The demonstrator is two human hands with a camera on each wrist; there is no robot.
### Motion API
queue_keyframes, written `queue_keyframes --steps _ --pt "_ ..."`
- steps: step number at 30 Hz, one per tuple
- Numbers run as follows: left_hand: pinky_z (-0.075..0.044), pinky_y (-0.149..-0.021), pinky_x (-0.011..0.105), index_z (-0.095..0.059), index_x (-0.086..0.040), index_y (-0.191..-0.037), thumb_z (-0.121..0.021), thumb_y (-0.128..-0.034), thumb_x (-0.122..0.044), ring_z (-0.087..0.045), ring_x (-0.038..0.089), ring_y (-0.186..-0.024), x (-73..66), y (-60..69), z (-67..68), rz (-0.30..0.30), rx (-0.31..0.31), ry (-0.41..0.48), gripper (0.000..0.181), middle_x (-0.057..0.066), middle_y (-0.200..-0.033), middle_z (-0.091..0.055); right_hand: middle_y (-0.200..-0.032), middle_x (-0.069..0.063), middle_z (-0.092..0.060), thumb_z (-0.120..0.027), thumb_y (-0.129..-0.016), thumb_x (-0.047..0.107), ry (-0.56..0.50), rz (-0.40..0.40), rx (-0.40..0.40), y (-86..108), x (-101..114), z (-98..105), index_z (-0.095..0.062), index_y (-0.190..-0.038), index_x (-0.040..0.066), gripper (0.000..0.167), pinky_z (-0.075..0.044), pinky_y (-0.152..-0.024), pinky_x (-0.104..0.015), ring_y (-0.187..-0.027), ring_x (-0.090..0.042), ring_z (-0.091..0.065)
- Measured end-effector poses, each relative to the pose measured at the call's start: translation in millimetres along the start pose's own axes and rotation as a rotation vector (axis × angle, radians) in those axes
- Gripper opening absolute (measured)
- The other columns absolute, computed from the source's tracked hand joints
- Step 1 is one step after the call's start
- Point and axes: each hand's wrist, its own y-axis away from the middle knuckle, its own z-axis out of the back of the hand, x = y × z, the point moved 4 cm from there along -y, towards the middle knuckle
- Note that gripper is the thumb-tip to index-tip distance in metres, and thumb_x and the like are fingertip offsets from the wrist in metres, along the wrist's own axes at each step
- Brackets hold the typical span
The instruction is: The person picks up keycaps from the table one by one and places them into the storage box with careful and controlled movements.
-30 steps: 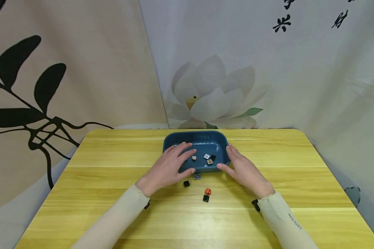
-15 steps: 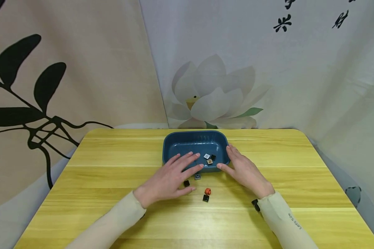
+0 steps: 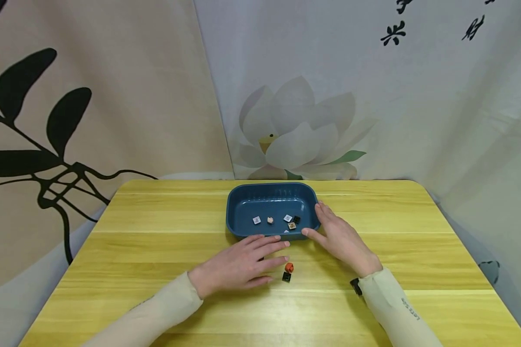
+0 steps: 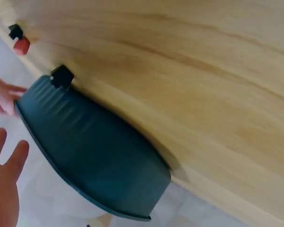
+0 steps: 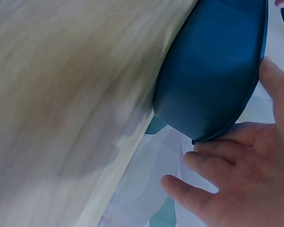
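Left hand (image 3: 239,264) is hovering, grip spread, empty; right hand (image 3: 342,237), fingers splayed, is touching the tray (image 3: 269,205), ideally steadying it.

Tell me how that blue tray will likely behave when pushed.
The blue tray is probably stiff: it stands evenly shaped and undented. Its shine suggests a slippery surface. Wide and low, it would likely slide before tipping.

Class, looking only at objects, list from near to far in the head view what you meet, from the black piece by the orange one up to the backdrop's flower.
Black piece → orange piece → blue tray → printed flower
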Motion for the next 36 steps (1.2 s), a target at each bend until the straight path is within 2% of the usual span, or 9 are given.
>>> queue_keyframes --steps 5,10,14,22,28,32,36 --pt "-0.035 -0.12 0.041 -0.057 -0.021 -0.148 -0.064 -0.1025 -0.042 -0.044 0.022 -0.145 -2.5 0.4 -6.4 -0.012 0.064 0.014 0.05 0.004 -0.156 -0.05 -0.168 -0.023 -0.02 -0.055 -0.102 0.061 -0.008 -0.006 0.007 0.2 0 0 -0.025 -0.161 -0.005 0.093 -0.03 -0.119 -0.058 -0.153 -0.041 -0.026" --pt "-0.04 -0.115 0.042 -0.06 -0.023 -0.145 -0.063 -0.1031 -0.042 -0.048 0.02 -0.141 -3.3 0.7 -12.1 -0.008 0.108 0.022 0.046 0.001 -0.151 -0.055 -0.168 -0.023 -0.021 -0.054 -0.102 0.061 -0.011 -0.008 0.008 0.7 1 0 -0.025 -0.161 -0.005 0.093 -0.03 -0.119 -0.057 -0.153 -0.041 -0.026" --pt "-0.044 -0.112 0.042 -0.063 -0.025 -0.142 -0.06 -0.1041 -0.043 -0.053 0.02 -0.136 -2.4 1.8 -15.7 0.021 0.145 -0.019 0.042 0.0 -0.146 -0.058 -0.168 -0.023 -0.021 -0.053 -0.101 0.063 -0.014 -0.003 0.007 0.8 1 0 -0.025 -0.161 -0.005 0.094 -0.03 -0.119 -0.057 -0.153 -0.04 -0.026" --pt "-0.052 -0.104 0.043 -0.068 -0.026 -0.133 -0.057 -0.1077 -0.034 -0.057 0.021 -0.129 3.0 6.4 -24.0 0.132 0.222 -0.067 0.029 -0.002 -0.139 -0.062 -0.168 -0.023 -0.02 -0.053 -0.101 0.062 -0.019 -0.006 0.009 1.0 1 1 -0.025 -0.161 -0.005 0.094 -0.029 -0.12 -0.057 -0.153 -0.04 -0.025" --pt "-0.054 -0.101 0.037 -0.072 -0.023 -0.124 -0.06 -0.1067 -0.024 -0.06 0.02 -0.12 4.1 9.2 -26.2 0.141 0.258 -0.079 0.021 0.0 -0.132 -0.065 -0.168 -0.023 -0.02 -0.053 -0.101 0.063 -0.015 -0.01 0.011 1.1 1 0 -0.025 -0.161 -0.005 0.095 -0.029 -0.12 -0.057 -0.154 -0.04 -0.025" --pt "-0.053 -0.101 0.035 -0.072 -0.022 -0.123 -0.061 -0.106 -0.019 -0.06 0.02 -0.12 4.5 11.9 -26.5 0.156 0.291 -0.065 0.021 0.001 -0.133 -0.064 -0.168 -0.024 -0.02 -0.054 -0.102 0.061 -0.012 -0.008 0.009 1.0 1 0 -0.025 -0.16 -0.006 0.093 -0.029 -0.12 -0.057 -0.153 -0.04 -0.025" --pt "-0.056 -0.096 0.033 -0.072 -0.021 -0.122 -0.062 -0.1052 -0.016 -0.059 0.02 -0.119 4.5 14.2 -26.8 0.164 0.301 -0.059 0.02 0.002 -0.133 -0.063 -0.168 -0.024 -0.02 -0.056 -0.102 0.058 -0.012 -0.005 0.009 0.9 1 0 -0.025 -0.16 -0.006 0.092 -0.029 -0.12 -0.057 -0.153 -0.041 -0.025"
